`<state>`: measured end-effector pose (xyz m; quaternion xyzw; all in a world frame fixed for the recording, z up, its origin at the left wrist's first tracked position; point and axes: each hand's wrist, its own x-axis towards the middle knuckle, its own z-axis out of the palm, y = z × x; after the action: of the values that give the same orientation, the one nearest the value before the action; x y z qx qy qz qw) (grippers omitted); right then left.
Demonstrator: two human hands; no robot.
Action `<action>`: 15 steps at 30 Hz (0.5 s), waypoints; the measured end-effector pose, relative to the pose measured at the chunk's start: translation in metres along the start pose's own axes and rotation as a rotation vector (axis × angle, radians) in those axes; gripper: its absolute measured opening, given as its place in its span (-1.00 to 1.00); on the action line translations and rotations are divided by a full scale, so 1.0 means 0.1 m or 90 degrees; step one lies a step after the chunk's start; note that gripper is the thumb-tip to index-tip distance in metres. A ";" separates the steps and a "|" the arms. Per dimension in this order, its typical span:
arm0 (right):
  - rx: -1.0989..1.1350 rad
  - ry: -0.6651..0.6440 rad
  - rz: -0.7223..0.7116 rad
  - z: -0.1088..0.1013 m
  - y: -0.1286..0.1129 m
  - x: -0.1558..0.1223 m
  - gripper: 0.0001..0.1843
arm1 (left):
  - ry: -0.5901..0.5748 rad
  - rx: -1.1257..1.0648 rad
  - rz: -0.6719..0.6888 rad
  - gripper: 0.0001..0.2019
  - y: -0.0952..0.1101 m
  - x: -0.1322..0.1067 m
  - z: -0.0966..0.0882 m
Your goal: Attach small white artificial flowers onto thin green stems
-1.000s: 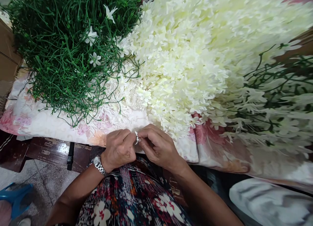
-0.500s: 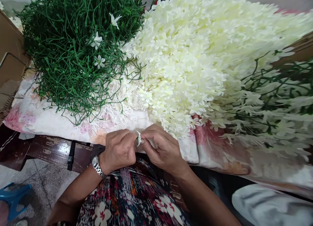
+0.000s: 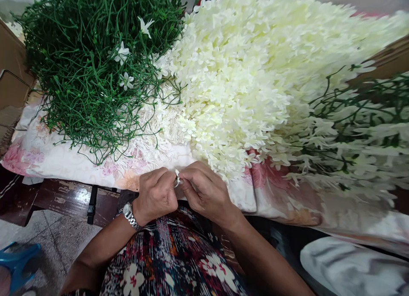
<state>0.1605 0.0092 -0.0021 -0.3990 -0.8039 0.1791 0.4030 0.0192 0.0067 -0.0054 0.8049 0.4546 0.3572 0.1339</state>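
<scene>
My left hand, with a silver watch at the wrist, and my right hand meet at the table's near edge. Both pinch one small white plastic flower between their fingertips; most of it is hidden by the fingers. Just beyond my hands lies a big heap of cream-white flower heads. A mound of green plastic stems with a few white blossoms fitted on them lies at the far left.
A floral cloth covers the dark wooden table. Finished green stems with white flowers are piled at the right. A heap of thin white spiky pieces sits between the mounds. A blue stool stands on the floor at left.
My hands stay together on the small flower, with only slight finger movement. The view has shifted a little.
</scene>
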 end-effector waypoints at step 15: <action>-0.022 -0.044 -0.032 -0.18 -0.18 0.17 -0.86 | -0.001 -0.175 -0.075 -0.89 0.02 -0.08 -0.18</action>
<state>0.1601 0.0108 0.0284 -0.3788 -0.8303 0.1688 0.3724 0.0053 -0.0030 0.0051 0.7511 0.4478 0.4067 0.2643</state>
